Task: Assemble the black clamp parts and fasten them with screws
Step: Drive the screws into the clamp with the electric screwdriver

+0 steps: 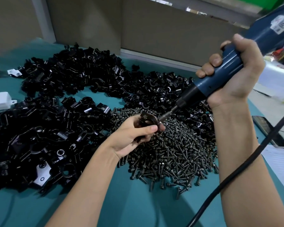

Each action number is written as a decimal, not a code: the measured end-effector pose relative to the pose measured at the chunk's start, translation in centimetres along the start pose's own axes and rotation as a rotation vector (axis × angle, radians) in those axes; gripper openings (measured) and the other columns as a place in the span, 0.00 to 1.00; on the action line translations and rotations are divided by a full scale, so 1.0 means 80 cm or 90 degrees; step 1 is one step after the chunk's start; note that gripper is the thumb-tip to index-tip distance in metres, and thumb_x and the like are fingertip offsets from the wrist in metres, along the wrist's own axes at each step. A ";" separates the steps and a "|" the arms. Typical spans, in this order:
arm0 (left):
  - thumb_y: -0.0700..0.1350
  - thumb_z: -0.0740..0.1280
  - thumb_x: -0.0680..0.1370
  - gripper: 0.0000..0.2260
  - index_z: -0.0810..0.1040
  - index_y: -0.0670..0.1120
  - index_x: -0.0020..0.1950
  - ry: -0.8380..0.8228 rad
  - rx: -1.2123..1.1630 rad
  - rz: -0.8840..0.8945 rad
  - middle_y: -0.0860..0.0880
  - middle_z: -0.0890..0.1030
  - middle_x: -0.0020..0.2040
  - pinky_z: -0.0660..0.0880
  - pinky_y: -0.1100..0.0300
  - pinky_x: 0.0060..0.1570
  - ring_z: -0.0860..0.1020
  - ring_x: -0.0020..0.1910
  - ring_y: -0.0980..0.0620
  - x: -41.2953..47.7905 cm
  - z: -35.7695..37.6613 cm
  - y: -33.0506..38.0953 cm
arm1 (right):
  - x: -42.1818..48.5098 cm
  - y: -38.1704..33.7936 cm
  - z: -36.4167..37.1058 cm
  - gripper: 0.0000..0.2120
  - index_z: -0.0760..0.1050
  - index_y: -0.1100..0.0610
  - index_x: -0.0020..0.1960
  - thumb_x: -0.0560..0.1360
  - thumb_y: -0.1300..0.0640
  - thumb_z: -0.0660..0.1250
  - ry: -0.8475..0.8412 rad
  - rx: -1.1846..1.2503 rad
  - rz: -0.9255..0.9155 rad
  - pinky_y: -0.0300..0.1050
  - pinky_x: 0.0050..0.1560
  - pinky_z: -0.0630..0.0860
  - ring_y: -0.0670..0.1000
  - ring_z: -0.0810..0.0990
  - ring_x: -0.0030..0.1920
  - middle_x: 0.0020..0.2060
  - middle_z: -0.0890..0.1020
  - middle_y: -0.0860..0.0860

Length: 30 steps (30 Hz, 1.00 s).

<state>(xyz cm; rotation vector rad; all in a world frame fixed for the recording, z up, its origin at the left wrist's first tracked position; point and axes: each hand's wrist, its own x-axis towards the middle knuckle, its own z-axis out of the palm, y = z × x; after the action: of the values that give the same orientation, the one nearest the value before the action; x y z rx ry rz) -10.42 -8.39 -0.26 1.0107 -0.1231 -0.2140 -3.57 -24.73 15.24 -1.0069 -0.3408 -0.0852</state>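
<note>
No words or numbers can be read. The white sticker [281, 24] on the blue electric screwdriver [228, 71] has dark marks, but they are too blurry to read.

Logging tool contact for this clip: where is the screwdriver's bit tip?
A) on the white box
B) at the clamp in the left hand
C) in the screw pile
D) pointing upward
B: the screwdriver in the right hand has its bit at the clamp the left hand grips.

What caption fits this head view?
Left hand holds a black clamp over the screw pile while the right hand holds the bit of a blue electric screwdriver against it.
</note>
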 end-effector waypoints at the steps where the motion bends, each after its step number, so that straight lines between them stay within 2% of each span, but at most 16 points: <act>1: 0.35 0.73 0.71 0.11 0.76 0.40 0.50 0.016 -0.012 -0.001 0.43 0.82 0.45 0.70 0.67 0.28 0.74 0.32 0.57 0.001 0.001 0.000 | 0.000 -0.002 -0.001 0.07 0.70 0.56 0.41 0.74 0.53 0.64 0.006 0.003 -0.002 0.40 0.30 0.68 0.49 0.68 0.26 0.28 0.71 0.50; 4: 0.36 0.73 0.70 0.10 0.79 0.42 0.49 0.037 -0.027 0.005 0.47 0.82 0.41 0.71 0.67 0.27 0.77 0.34 0.55 0.003 0.005 -0.003 | 0.001 -0.006 -0.004 0.07 0.70 0.56 0.40 0.73 0.53 0.64 0.015 0.012 -0.005 0.40 0.30 0.68 0.49 0.68 0.26 0.27 0.70 0.50; 7: 0.39 0.70 0.74 0.15 0.76 0.40 0.59 0.023 -0.053 -0.002 0.45 0.84 0.48 0.70 0.65 0.27 0.77 0.35 0.54 0.004 0.011 -0.004 | 0.001 -0.006 -0.004 0.07 0.69 0.56 0.41 0.74 0.54 0.64 0.031 0.013 -0.009 0.40 0.30 0.69 0.49 0.68 0.25 0.27 0.70 0.50; 10: 0.40 0.71 0.75 0.18 0.74 0.44 0.65 0.015 -0.049 0.009 0.47 0.83 0.47 0.67 0.66 0.26 0.73 0.33 0.56 0.004 0.015 -0.005 | 0.002 -0.007 -0.005 0.08 0.69 0.56 0.41 0.76 0.54 0.63 0.047 0.007 -0.008 0.40 0.30 0.69 0.49 0.68 0.26 0.27 0.70 0.50; 14: 0.45 0.74 0.72 0.13 0.77 0.46 0.54 0.041 0.018 0.030 0.48 0.81 0.43 0.70 0.63 0.24 0.76 0.33 0.53 0.005 0.019 -0.003 | 0.000 -0.008 -0.003 0.08 0.69 0.56 0.40 0.75 0.55 0.63 0.061 0.005 -0.005 0.40 0.29 0.68 0.49 0.68 0.26 0.27 0.70 0.50; 17: 0.43 0.75 0.69 0.12 0.76 0.45 0.49 0.079 0.005 0.043 0.46 0.82 0.43 0.79 0.60 0.33 0.83 0.41 0.47 0.007 0.017 -0.004 | 0.001 -0.013 -0.004 0.07 0.69 0.56 0.39 0.74 0.56 0.63 0.068 0.026 -0.033 0.40 0.30 0.68 0.49 0.68 0.26 0.27 0.70 0.49; 21: 0.41 0.76 0.68 0.14 0.76 0.43 0.50 0.083 0.020 0.059 0.46 0.84 0.43 0.82 0.58 0.40 0.85 0.45 0.45 0.008 0.016 -0.009 | -0.002 -0.006 0.002 0.07 0.70 0.56 0.40 0.74 0.55 0.63 0.070 0.091 -0.041 0.40 0.30 0.68 0.48 0.68 0.26 0.27 0.70 0.49; 24: 0.40 0.77 0.66 0.17 0.76 0.43 0.52 0.083 0.030 0.064 0.44 0.83 0.46 0.82 0.58 0.39 0.85 0.42 0.46 0.008 0.020 -0.011 | -0.007 0.011 0.009 0.07 0.69 0.56 0.40 0.75 0.56 0.62 0.072 0.089 -0.021 0.39 0.28 0.69 0.49 0.68 0.25 0.27 0.71 0.50; 28: 0.40 0.76 0.66 0.16 0.76 0.44 0.50 0.076 0.040 0.083 0.39 0.78 0.51 0.82 0.57 0.40 0.83 0.39 0.49 0.007 0.019 -0.008 | -0.006 0.022 0.010 0.07 0.69 0.56 0.40 0.75 0.56 0.63 0.072 0.098 -0.007 0.40 0.28 0.69 0.49 0.68 0.24 0.27 0.71 0.50; 30: 0.41 0.77 0.67 0.16 0.77 0.46 0.52 0.076 0.062 0.090 0.42 0.79 0.50 0.82 0.56 0.41 0.82 0.37 0.50 0.007 0.019 -0.009 | -0.004 0.022 0.008 0.07 0.70 0.56 0.40 0.75 0.56 0.64 0.075 0.102 -0.015 0.40 0.29 0.69 0.49 0.69 0.24 0.27 0.71 0.50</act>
<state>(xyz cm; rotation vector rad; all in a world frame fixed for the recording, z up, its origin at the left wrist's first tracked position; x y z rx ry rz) -10.27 -10.17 -0.06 1.1048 -0.0963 -0.0181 -3.59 -23.27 14.02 -0.8357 -0.2486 -0.1361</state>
